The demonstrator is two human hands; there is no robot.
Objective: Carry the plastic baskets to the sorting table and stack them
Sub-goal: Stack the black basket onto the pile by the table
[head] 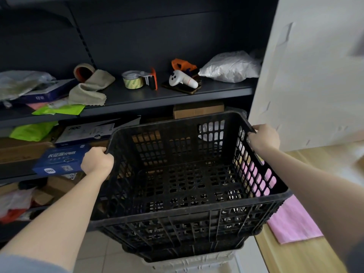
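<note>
Basket [189, 174] held betw. 2 hands: left hand [97, 161] and right hand [264, 138] each clamp opposite rims, long axis running away from the person (another basket [189, 262] just beneath).

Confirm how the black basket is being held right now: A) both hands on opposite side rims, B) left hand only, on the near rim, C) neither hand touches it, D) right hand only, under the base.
A: the left hand grips the left rim of the black basket and the right hand grips the right rim near the far corner.
</note>
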